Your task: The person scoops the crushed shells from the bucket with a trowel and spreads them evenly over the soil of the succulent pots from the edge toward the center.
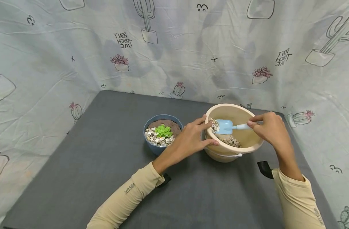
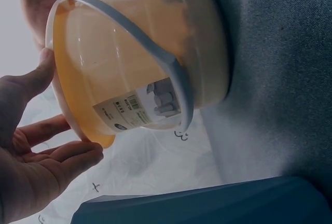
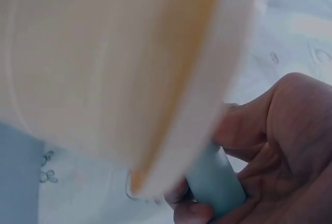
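A cream bucket (image 1: 220, 156) stands on the grey cloth, its pale handle lowered along the side. My left hand (image 1: 191, 136) holds its left rim, thumb and fingertips spread along the edge. In my right hand (image 1: 273, 128) I grip the end of the handle of a light blue trowel (image 1: 225, 126), also partly seen in the right wrist view as a blue handle (image 3: 218, 182). The trowel's blade lies tilted inside the bucket mouth, with small shells (image 1: 213, 126) at its tip by my left fingers. More shells and gravel (image 1: 232, 142) lie on the bucket's bottom.
Left of the bucket sits a blue pot (image 1: 154, 149) with brown soil (image 1: 172, 125), pale shells (image 1: 155, 140) and a green succulent (image 1: 163, 130). Patterned cloth (image 1: 174, 57) hangs behind and on both sides of the grey-covered table (image 1: 111, 133).
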`<state>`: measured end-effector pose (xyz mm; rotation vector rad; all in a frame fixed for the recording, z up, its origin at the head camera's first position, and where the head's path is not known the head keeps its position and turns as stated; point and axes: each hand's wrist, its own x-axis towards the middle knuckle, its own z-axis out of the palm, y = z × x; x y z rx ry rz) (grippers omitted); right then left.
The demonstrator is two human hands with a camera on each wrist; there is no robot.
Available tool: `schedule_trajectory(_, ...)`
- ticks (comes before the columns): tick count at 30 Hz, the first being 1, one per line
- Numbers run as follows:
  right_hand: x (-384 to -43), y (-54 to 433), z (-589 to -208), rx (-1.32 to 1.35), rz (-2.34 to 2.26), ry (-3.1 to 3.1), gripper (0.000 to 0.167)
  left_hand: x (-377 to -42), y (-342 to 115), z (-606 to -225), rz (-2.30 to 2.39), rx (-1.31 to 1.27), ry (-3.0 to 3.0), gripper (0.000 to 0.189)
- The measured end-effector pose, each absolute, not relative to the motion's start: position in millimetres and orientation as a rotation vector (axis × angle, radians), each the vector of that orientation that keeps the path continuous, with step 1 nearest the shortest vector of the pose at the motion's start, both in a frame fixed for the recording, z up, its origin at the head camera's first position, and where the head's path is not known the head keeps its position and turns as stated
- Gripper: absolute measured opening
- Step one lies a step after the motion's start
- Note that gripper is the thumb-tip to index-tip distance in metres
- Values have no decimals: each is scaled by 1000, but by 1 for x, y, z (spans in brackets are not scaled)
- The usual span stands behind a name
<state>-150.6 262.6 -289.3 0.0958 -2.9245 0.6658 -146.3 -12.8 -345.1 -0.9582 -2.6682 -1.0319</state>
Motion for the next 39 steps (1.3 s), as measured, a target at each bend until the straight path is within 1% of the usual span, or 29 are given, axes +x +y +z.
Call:
schedule_trajectory(7,-148,275,-279,136,678,-2876,30,-147,-15,-346,-1061,-933,-2662,74)
schedule_trajectory(13,-144,279,-275,70,673,-2912,32,-148,-16,-348,-1069,-925,-2661,73)
schedule_trajectory(31,-139,283,-278,17,697,-2907,36,-147,-20,-349,-1064,-899,-2697,75)
schedule_trajectory(34,-136,285,-275,-4,706,-2922,39,-145,-22,-347,-1047,-908,-2711,77)
schedule_trajectory(37,-131,284,-269,-31,719,-2927,40,-140,-30,-342,-1036,-944,-2653,80)
schedule_trajectory(39,-127,280,-265,-17,738,-2899,39,-135,-45,-339,-1039,-958,-2536,79)
